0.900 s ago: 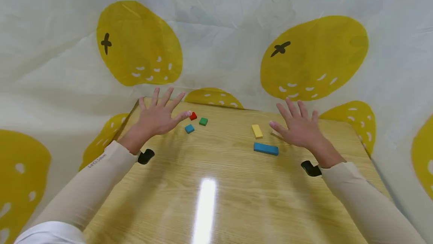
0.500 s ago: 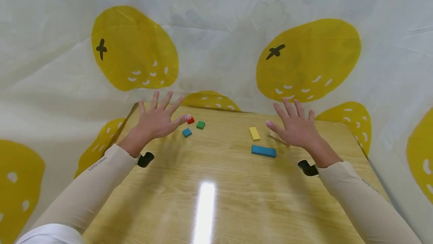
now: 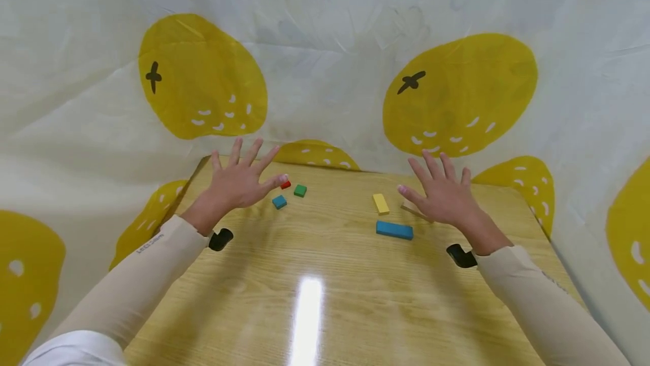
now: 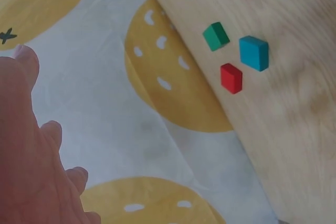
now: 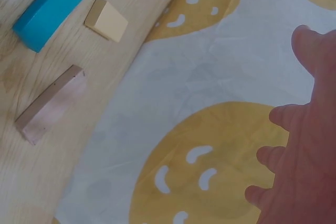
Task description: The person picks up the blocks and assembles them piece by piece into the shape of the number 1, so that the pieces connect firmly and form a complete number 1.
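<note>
The left hand is hovering, fingers spread wide, near a small blue block, a red block and a green block. Farther right on the table, a yellow block, a long blue block and a pale block are lying near the right hand, which is also hovering with wide-spread fingers.

Near the left grip, one red block, one green block, one small blue block: three. Near the right grip, three more: one yellow block, one long blue block, one tan block. Two grips, one desk.
</note>
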`<move>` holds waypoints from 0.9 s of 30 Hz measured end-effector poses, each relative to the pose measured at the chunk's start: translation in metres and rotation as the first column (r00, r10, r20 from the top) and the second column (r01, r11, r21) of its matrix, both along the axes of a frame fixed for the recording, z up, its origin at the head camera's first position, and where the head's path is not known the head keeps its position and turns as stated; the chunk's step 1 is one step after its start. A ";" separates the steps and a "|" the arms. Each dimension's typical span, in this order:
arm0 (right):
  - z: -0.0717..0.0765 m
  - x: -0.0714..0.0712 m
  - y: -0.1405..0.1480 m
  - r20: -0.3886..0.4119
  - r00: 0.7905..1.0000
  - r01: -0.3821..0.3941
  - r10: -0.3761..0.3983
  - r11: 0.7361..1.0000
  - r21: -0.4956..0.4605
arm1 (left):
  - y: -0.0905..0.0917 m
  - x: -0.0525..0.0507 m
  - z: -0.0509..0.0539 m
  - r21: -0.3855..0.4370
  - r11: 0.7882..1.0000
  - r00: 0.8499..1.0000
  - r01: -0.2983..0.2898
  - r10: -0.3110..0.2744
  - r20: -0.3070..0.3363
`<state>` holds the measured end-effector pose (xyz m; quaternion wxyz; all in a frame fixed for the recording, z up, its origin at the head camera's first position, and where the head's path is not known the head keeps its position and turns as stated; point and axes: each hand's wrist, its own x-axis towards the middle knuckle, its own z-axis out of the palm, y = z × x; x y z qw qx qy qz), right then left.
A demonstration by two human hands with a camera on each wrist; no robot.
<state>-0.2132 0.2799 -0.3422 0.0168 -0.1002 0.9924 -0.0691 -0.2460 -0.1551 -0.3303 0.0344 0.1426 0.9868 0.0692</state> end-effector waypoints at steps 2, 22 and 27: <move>0.001 0.001 0.001 0.003 1.000 0.005 -0.005 1.000 0.000 | 0.002 -0.001 0.001 -0.007 1.000 1.000 0.003 -0.003 -0.005; -0.009 0.003 -0.006 -0.026 1.000 -0.016 0.015 0.999 -0.029 | 0.003 0.002 -0.022 -0.009 1.000 0.998 0.011 -0.012 -0.056; -0.009 0.004 -0.010 -0.029 0.999 -0.016 0.015 0.999 -0.031 | 0.001 0.002 -0.024 0.010 1.000 1.000 0.012 -0.012 -0.026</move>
